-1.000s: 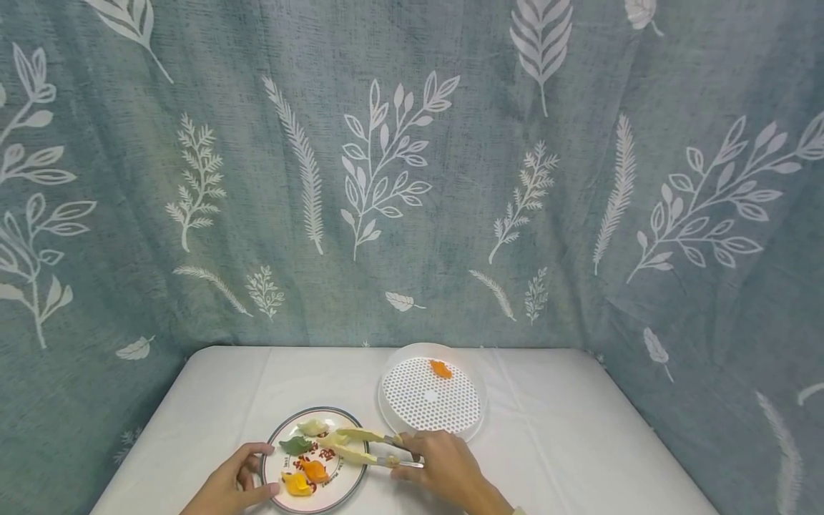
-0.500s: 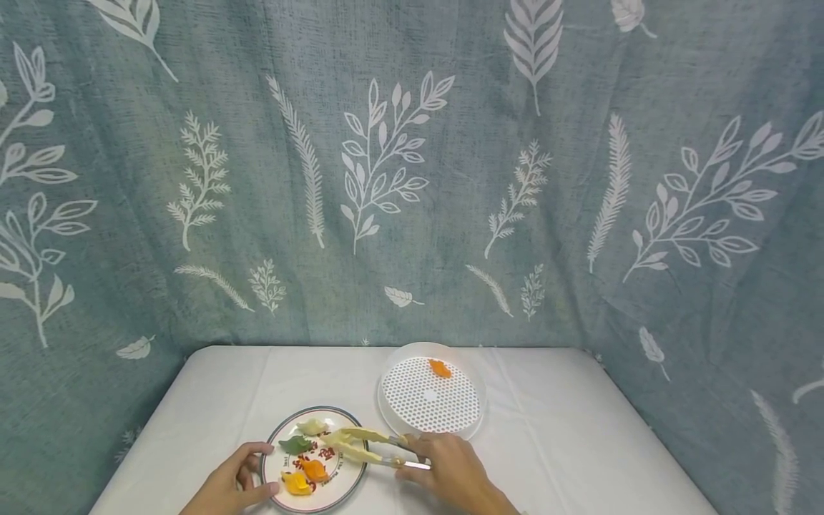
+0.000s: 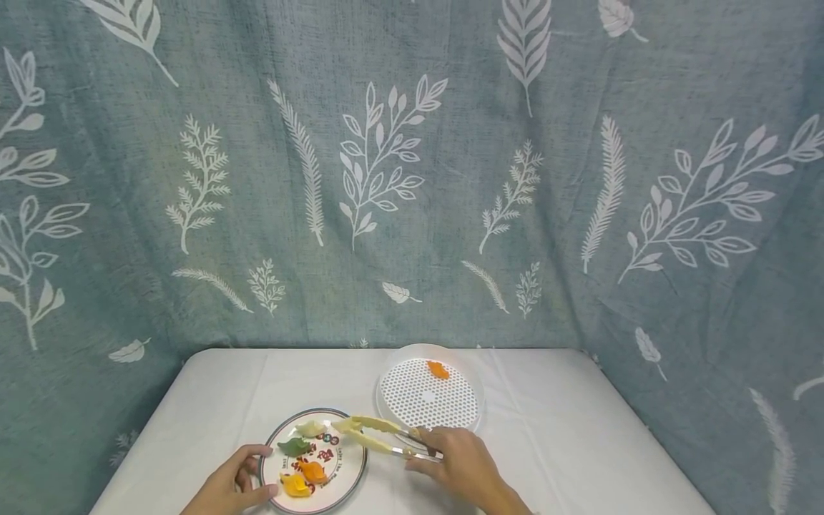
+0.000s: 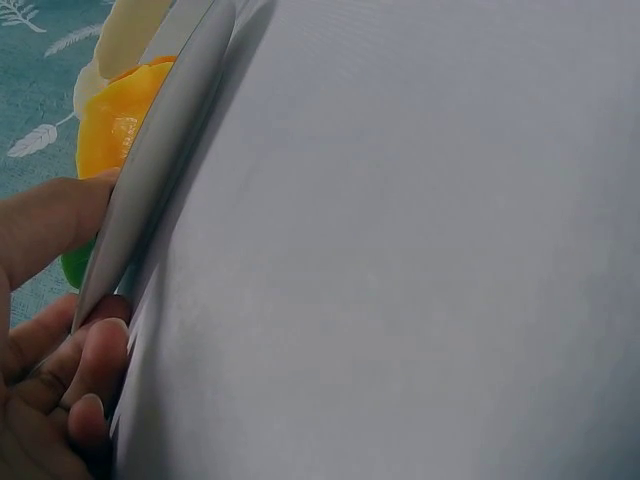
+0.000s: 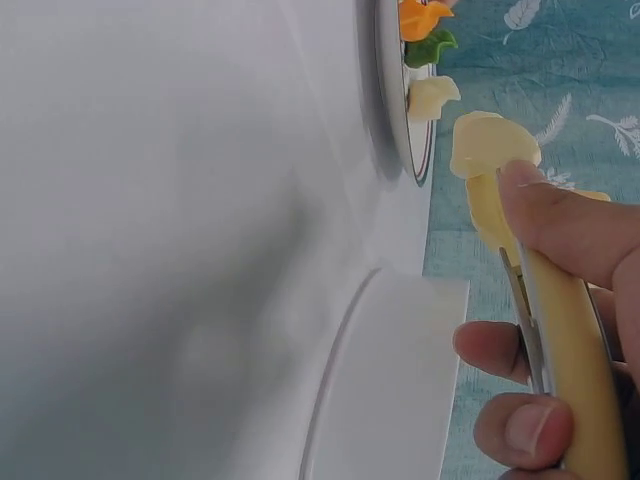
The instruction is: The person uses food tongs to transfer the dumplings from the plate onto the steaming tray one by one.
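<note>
My right hand [image 3: 460, 461] grips a pair of tongs [image 3: 380, 424] with pale yellow tips and metal arms. Pinched in the tips is a pale yellow dumpling [image 5: 490, 145], raised by the plate's right rim in the right wrist view. My left hand [image 3: 232, 481] holds the left rim of a white plate [image 3: 347, 468] with a dark-lined edge, thumb and fingers at the rim. On the plate lie a whitish dumpling [image 3: 312, 429], a green dumpling [image 3: 294, 447], an orange dumpling [image 3: 313, 471] and a yellow dumpling [image 3: 295, 485]. The plate hides part of them in the left wrist view.
Behind my right hand stands a round white steamer tray [image 3: 428, 411] with a perforated floor and raised wall. An orange dumpling [image 3: 438, 369] lies near its far side. A white cloth covers the table [image 3: 566, 443], and a leaf-patterned teal curtain [image 3: 412, 179] hangs behind.
The tongs and my right hand have moved right and slightly up, carrying the pale yellow dumpling from the plate's middle toward its upper right rim. My left hand stays at the rim.
</note>
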The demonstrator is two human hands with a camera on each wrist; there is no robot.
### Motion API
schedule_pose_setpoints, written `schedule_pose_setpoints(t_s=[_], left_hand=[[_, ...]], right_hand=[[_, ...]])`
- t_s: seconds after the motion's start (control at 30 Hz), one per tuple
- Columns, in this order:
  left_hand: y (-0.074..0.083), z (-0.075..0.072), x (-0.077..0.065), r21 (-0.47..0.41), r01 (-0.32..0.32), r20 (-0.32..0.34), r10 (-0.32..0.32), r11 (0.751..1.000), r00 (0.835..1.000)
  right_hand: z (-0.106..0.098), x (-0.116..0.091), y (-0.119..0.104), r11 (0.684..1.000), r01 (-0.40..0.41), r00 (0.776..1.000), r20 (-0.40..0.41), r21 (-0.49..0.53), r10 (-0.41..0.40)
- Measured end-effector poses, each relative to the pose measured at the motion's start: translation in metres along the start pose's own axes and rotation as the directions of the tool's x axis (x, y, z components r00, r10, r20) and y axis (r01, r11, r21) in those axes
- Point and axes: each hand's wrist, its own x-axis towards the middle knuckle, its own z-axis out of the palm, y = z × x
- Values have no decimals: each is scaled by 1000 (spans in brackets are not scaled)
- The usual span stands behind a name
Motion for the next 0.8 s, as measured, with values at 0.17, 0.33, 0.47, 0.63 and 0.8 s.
schedule_pose_setpoints(t_s=[0.17,0.33,0.47,0.63,0.8], left_hand=[[0,-3,0,-12,-16,9,16,1000,1000],[2,-3,2,-12,-10,4,10,1000,1000],[2,-3,8,-15,1,10,-1,1000,1000],[1,-6,19,-5,8,9,-8,1000,1000],[0,-13,30,1,7,9,-7,1000,1000]], right_hand=[[-5,1,3,999,-31,1000,-3,28,31],[-12,2,8,998,-49,999,-18,39,50],[-17,8,13,997,-72,997,-38,10,72],[-18,20,20,993,-119,990,-74,-16,118],[-18,29,26,983,-182,979,-99,-9,180]])
